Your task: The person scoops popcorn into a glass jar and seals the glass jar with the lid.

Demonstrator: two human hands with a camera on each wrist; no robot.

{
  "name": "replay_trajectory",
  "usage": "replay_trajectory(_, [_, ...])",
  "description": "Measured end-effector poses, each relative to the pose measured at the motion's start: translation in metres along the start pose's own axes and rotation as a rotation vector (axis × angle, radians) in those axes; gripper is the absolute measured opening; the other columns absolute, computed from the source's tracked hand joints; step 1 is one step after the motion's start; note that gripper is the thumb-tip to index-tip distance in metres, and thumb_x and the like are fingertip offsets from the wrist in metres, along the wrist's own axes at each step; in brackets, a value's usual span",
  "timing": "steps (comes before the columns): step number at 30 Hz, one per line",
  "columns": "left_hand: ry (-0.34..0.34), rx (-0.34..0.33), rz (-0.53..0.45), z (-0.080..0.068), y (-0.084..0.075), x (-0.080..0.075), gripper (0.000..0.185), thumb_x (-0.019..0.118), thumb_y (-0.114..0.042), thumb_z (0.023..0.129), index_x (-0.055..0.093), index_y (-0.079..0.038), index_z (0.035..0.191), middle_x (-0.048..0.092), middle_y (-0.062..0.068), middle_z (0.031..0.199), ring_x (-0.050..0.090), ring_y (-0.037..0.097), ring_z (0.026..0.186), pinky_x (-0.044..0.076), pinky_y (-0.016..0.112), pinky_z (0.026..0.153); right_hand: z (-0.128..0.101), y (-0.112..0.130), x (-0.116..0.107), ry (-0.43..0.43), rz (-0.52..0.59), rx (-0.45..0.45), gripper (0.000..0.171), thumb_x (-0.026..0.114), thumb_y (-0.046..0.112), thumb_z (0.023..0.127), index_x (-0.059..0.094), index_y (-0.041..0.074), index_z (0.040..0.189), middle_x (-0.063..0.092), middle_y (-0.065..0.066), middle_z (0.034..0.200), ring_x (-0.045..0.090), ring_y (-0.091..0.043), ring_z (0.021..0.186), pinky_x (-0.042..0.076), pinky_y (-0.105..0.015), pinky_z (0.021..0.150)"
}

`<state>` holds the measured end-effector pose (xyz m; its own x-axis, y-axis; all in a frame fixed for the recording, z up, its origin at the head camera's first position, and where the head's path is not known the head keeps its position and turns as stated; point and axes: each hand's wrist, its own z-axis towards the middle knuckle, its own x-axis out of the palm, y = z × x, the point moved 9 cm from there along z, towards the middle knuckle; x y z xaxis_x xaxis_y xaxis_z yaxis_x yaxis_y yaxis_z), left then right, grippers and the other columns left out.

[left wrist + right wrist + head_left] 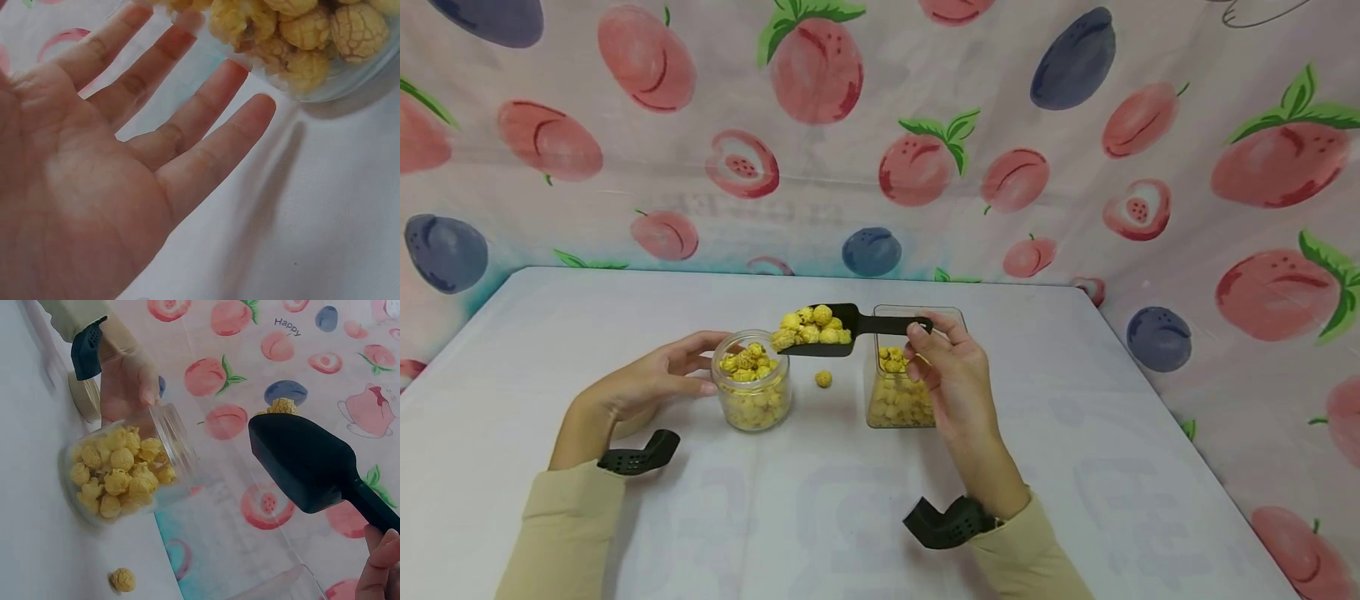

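My right hand point(951, 367) pinches the handle of a black scoop point(823, 350) heaped with yellow popcorn point(810, 327). The scoop is held level, its front lip over the rim of a round glass jar point(752, 408). Popcorn fills much of that jar, as the right wrist view also shows. At the jar's left side is my left hand point(658, 375), thumb in front and fingers reaching behind. Its fingers point(212, 150) look straight in the left wrist view, some tips at the glass. Behind my right hand stands a clear rectangular container point(880, 408) with more popcorn.
One loose popcorn piece point(823, 379) lies on the white table point(820, 517) between jar and container. A round beige object point(84, 397) sits beside my left wrist. Fruit-printed cloth point(820, 200) hangs behind the table and along its right side.
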<state>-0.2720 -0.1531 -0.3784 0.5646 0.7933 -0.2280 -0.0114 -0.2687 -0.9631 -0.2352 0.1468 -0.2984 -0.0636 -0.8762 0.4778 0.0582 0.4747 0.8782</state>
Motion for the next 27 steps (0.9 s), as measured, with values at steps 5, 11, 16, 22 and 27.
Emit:
replay_trajectory(5, [-0.006,-0.006,-0.023,0.0,0.0,0.001,0.064,0.065,-0.013,0.085,0.034,-0.014,0.141,0.049,-0.008,0.129,0.049,0.013,0.113,0.038,0.038,0.094,-0.001,-0.004,0.003,-0.003,-0.012,0.003,0.014,0.055,-0.003,0.09,0.057,0.007,0.099,0.064,0.003,0.069,0.054,-0.009,0.06,0.041,-0.015,0.046])
replay_trajectory(11, [-0.004,-0.009,-0.028,0.0,-0.001,0.002,0.064,0.064,-0.013,0.085,0.034,-0.014,0.141,0.048,-0.007,0.13,0.049,0.013,0.113,0.039,0.038,0.094,-0.003,-0.009,0.005,-0.01,-0.038,0.002,0.017,0.058,-0.003,0.088,0.056,0.005,0.103,0.063,0.002,0.067,0.053,-0.009,0.057,0.04,-0.014,0.045])
replay_trajectory(16, [-0.006,-0.02,-0.029,0.0,-0.001,0.002,0.063,0.065,-0.014,0.085,0.035,-0.015,0.141,0.048,-0.007,0.13,0.049,0.013,0.114,0.039,0.038,0.094,-0.004,-0.012,0.007,-0.013,-0.071,-0.004,0.017,0.06,-0.002,0.087,0.056,0.005,0.102,0.064,0.002,0.067,0.054,-0.009,0.055,0.04,-0.015,0.044])
replay_trajectory(22, [-0.01,-0.035,-0.033,0.0,0.001,0.001,0.062,0.065,-0.015,0.085,0.036,-0.019,0.14,0.046,-0.007,0.132,0.049,0.013,0.114,0.039,0.038,0.094,-0.006,-0.015,0.01,-0.009,-0.101,-0.022,0.019,0.062,-0.004,0.086,0.057,0.004,0.102,0.065,0.002,0.066,0.054,-0.01,0.055,0.041,-0.016,0.044])
replay_trajectory(27, [-0.004,-0.033,-0.032,0.0,0.002,0.001,0.063,0.064,-0.014,0.085,0.035,-0.019,0.141,0.045,-0.007,0.133,0.048,0.013,0.115,0.039,0.038,0.095,-0.006,-0.017,0.011,-0.013,-0.149,-0.037,0.021,0.063,-0.003,0.084,0.057,0.004,0.103,0.066,0.004,0.069,0.054,-0.011,0.057,0.041,-0.017,0.043])
